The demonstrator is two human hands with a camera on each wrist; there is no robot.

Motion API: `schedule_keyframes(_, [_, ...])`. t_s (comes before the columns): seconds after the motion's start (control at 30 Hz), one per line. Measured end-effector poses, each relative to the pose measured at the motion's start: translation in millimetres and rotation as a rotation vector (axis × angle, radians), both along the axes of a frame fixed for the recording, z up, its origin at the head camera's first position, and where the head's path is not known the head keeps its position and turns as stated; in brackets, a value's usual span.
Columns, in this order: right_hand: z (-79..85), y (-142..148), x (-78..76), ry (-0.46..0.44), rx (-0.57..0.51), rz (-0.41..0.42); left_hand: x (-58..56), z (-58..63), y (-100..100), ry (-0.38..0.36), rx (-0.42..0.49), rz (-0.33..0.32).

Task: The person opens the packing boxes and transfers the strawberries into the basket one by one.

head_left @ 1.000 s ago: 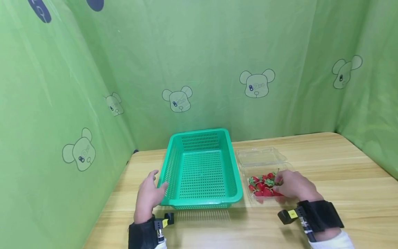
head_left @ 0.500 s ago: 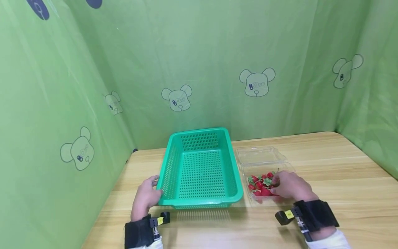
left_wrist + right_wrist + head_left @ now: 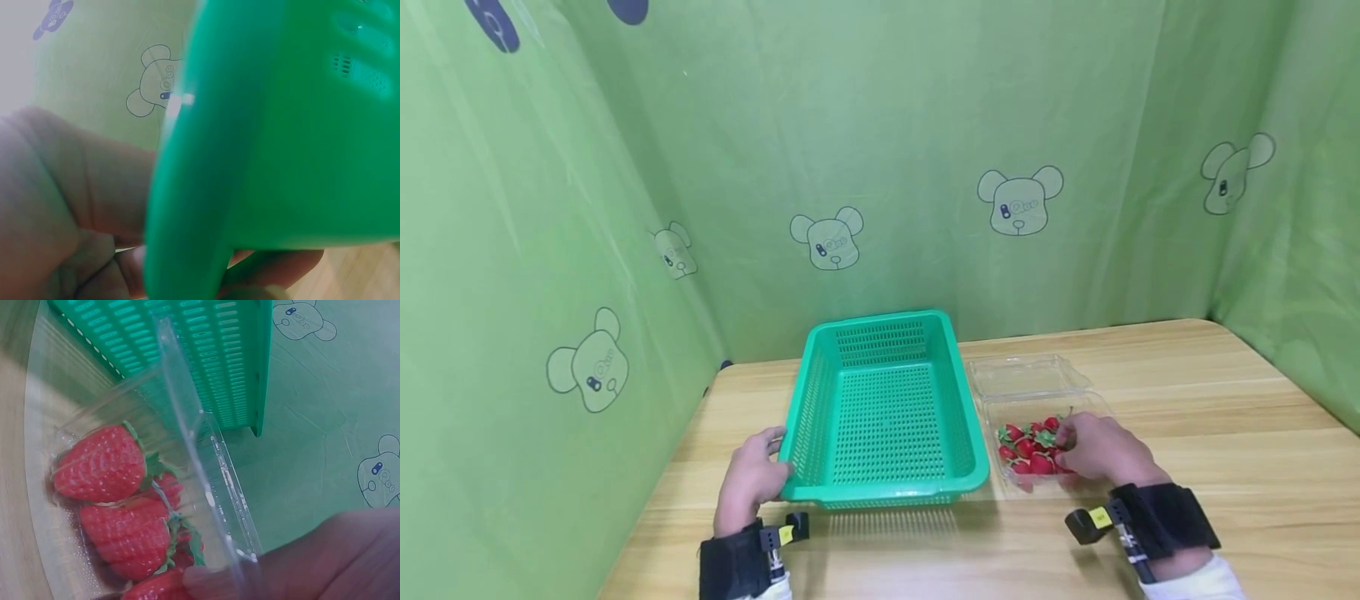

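The left hand (image 3: 754, 473), spread beside the green basket (image 3: 887, 489) a second ago, now grips its near-left corner, apparently steadying it. Right of the basket, the right hand's (image 3: 1107, 450) fingers touch strawberries (image 3: 1026, 447) inside a clear box (image 3: 1030, 408); whether they pinch one, I cannot tell.

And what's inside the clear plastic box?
Red strawberries with green leaves are inside the clear plastic box. Your right hand covers part of it, so I can't see what's underneath there.
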State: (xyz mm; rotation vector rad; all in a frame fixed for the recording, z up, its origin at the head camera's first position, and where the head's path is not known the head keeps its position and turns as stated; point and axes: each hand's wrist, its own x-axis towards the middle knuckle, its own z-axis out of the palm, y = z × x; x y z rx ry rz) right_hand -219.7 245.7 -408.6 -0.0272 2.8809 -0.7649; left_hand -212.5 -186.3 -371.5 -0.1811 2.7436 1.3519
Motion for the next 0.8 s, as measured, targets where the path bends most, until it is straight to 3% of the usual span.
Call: schedule_keyframes(0.8, [6.0, 3.8, -0.1, 0.07, 0.0, 0.033, 0.5, 0.1, 0.8, 0.016, -0.046, -0.011])
